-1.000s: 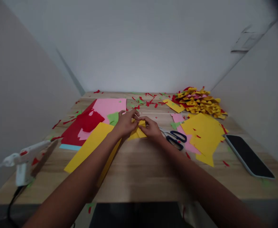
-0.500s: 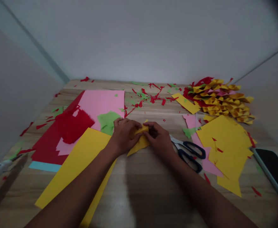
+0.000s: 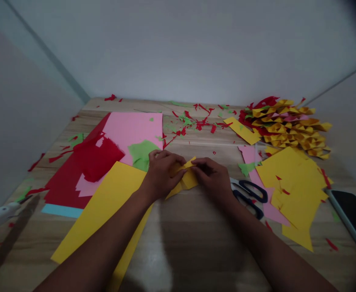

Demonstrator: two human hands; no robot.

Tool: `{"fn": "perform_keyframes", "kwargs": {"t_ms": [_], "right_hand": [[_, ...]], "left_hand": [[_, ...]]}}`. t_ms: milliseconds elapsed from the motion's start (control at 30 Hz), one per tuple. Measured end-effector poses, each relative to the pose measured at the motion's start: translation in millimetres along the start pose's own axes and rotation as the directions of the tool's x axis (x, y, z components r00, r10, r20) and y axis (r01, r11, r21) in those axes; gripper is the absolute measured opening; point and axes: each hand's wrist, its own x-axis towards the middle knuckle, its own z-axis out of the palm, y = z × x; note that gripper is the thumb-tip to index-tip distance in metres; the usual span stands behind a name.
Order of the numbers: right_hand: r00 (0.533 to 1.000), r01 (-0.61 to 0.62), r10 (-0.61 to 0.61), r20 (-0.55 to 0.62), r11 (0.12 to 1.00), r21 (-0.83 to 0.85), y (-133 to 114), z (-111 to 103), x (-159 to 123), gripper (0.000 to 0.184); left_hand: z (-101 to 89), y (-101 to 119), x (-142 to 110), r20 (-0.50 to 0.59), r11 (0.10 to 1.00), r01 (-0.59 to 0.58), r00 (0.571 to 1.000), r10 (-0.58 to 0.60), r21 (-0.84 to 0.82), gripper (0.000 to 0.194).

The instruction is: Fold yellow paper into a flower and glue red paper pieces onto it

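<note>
A small piece of yellow paper (image 3: 190,181), creased and partly folded, is between my hands at the middle of the table. My left hand (image 3: 163,173) is closed on its left side, thumb and fingers pinching near the top. From the right, my right hand (image 3: 212,177) pinches the upper edge between thumb and fingertips. The palms and fingers hide part of the paper. Just right of my right hand lie scissors (image 3: 251,196) with dark handles, their blades partly hidden. A green paper piece (image 3: 140,154) lies beside my left hand.
Left are a long yellow sheet (image 3: 99,215), a pink sheet (image 3: 135,125) and red paper (image 3: 99,158). Folded yellow pieces (image 3: 293,129) cluster at the back right, above yellow sheets (image 3: 299,190). A phone (image 3: 350,215) lies far right, a white tool (image 3: 1,215) far left. Scraps (image 3: 199,123) litter the back.
My right hand has shifted slightly right along the yellow paper's upper edge, and the paper's fold has changed shape. The whole view has moved a little.
</note>
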Motion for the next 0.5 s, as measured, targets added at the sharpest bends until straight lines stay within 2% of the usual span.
{"fn": "perform_keyframes", "kwargs": {"t_ms": [100, 200, 367, 500], "right_hand": [[0.998, 0.021, -0.023, 0.063, 0.999, 0.028, -3.5, -1.8, -0.8, 0.023], [0.99, 0.05, -0.049, 0.128, 0.999, -0.003, -5.5, -3.2, -1.1, 0.021], [0.997, 0.021, -0.016, 0.072, 0.998, -0.063, -5.6, -2.5, -0.9, 0.017], [0.999, 0.02, -0.019, 0.033, 1.0, -0.013, -8.2, -1.8, -2.4, 0.01]], "left_hand": [[-0.2, -0.6, -0.4, 0.005, 0.998, 0.019, 1.0, -0.019, -0.058, 0.017], [-0.6, -0.9, -1.0, 0.028, 0.999, -0.002, 1.0, 0.004, -0.047, 0.014], [-0.3, -0.8, -0.2, 0.009, 0.999, -0.037, 0.999, 0.037, -0.019, 0.011], [0.3, 0.5, -0.3, 0.02, 0.999, -0.042, 0.999, 0.042, -0.017, 0.012]]}}
